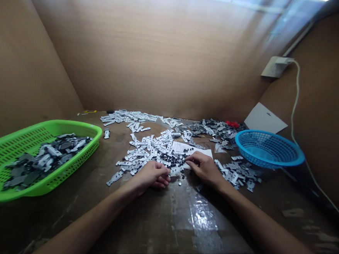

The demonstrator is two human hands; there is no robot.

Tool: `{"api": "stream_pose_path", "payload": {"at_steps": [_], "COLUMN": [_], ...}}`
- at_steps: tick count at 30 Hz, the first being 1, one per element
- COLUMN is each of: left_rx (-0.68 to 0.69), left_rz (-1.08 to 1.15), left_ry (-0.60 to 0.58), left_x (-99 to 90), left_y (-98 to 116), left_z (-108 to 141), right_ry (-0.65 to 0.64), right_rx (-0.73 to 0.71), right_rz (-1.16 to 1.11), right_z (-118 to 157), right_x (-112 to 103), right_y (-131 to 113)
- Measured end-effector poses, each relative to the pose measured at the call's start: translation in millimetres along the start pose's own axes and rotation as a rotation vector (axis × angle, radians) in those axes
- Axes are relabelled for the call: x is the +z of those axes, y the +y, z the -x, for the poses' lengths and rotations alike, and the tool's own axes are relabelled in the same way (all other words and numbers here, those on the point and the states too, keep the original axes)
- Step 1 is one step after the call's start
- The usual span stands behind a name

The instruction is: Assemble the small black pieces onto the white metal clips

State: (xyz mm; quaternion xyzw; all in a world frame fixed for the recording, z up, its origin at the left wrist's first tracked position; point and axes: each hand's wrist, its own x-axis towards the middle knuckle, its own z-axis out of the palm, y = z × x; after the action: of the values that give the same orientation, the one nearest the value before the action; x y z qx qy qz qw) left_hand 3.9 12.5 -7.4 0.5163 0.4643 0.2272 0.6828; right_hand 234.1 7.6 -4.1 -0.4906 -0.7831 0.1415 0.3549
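Note:
My left hand has its fingers curled together at the front of a heap of white flat parts; whatever is between its fingertips is too small to make out. To the right, my right hand is bent over small black pieces, thumb and forefinger close together. Its fingertips touch the edge of these pieces, and I cannot tell if one is pinched. A sheet of white paper lies behind the right hand. One small round piece sits on the table between the hands.
A green basket with grey and white parts stands left. At the right is a blue basket. More parts lie before it, and grey parts behind. A white cable hangs from a socket on the right wall.

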Motion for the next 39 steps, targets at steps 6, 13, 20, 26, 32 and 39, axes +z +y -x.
{"api": "stream_pose_path", "payload": {"at_steps": [6,13,20,26,32,39], "left_rx": [-0.006,-0.017,-0.024,-0.038,-0.034,-0.023], "left_rz": [-0.043,-0.092,-0.131,-0.125,-0.126,-0.13], "left_ry": [-0.015,-0.042,-0.05,-0.034,-0.044,-0.048], "left_x": [3.4,6.5,6.7,8.7,8.1,6.7], "left_y": [3.7,7.0,8.2,11.4,11.2,9.7], "left_z": [3.2,6.3,5.6,7.6,8.2,7.9], "right_ry": [-0.164,-0.185,-0.199,-0.146,-0.187,-0.181], "right_rx": [-0.082,-0.083,-0.128,-0.098,-0.112,-0.019], "right_rz": [0.258,0.366,0.396,0.276,0.307,0.325], "right_z": [-4.9,-7.4,-10.4,-6.8,-3.5,-1.1], "right_x": [10.9,9.2,11.0,6.1,-13.1,-10.4], "right_y": [8.0,7.5,8.5,7.8,8.9,6.7]}}
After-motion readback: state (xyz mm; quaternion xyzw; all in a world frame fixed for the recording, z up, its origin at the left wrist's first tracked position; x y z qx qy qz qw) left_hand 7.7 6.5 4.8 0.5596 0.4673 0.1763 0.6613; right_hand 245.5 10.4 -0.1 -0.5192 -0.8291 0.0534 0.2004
